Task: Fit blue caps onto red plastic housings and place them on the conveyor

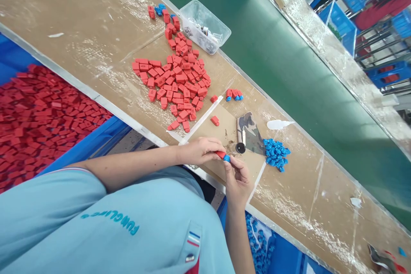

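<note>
My left hand [205, 150] pinches a small red plastic block [220, 153] over the near edge of the bench. Against the block's end, my right hand [237, 175] holds a small blue plastic piece [226, 158] between thumb and finger. The two parts touch; whether they are locked together I cannot tell. Just beyond my hands stands a black-topped cylinder [240, 147] beside a camouflage-patterned cloth [252, 133]. A pile of red blocks [180, 79] lies to the left, and a heap of blue pieces [276, 154] to the right. Several red blocks with blue ends [234, 94] sit together farther back.
A clear plastic tub [208, 30] with small parts stands at the bench's far edge, by a green surface [289, 60]. Blue crates of red blocks [41, 115] and blue pieces [257, 239] are below the near edge. A red sleeve [382, 6] shows at upper right.
</note>
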Available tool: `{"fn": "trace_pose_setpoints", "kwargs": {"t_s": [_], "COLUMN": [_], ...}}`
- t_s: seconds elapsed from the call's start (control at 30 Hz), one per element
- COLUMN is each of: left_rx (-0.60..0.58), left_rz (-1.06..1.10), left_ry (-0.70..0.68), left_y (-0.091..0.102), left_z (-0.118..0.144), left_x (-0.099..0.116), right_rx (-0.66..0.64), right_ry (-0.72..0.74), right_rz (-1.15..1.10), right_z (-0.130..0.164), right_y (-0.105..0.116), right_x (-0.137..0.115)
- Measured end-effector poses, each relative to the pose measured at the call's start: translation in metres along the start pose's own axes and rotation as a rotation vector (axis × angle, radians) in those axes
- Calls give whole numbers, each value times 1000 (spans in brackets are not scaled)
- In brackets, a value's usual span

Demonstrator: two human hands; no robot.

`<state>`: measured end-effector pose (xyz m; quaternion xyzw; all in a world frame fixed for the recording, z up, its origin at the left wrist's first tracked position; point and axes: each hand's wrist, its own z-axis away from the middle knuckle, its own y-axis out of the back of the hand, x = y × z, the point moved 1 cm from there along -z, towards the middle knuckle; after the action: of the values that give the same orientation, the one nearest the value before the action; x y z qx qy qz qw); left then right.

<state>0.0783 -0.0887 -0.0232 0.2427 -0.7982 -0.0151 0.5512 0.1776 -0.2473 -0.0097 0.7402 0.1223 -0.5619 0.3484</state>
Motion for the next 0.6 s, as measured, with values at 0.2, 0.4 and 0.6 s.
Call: {"fn": "trace_pose_setpoints", "kwargs": {"t_s": [0.2,0.4,0.6], "left_rx": [-86,-100,-156], "left_rz": [-27,-55,12], "left_ry": [-30,-25,-8], "left_y": [-2,-3,0], "left_z": [2,4,2], "left_x": [2,0,-1], "right_rx": [-102,-9,-89], "right_ry": [-23,60,10], "right_rz": [-11,82,22], "right_z": [2,7,3], "right_y": [8,3,6], "right_x": [4,6,10]}}
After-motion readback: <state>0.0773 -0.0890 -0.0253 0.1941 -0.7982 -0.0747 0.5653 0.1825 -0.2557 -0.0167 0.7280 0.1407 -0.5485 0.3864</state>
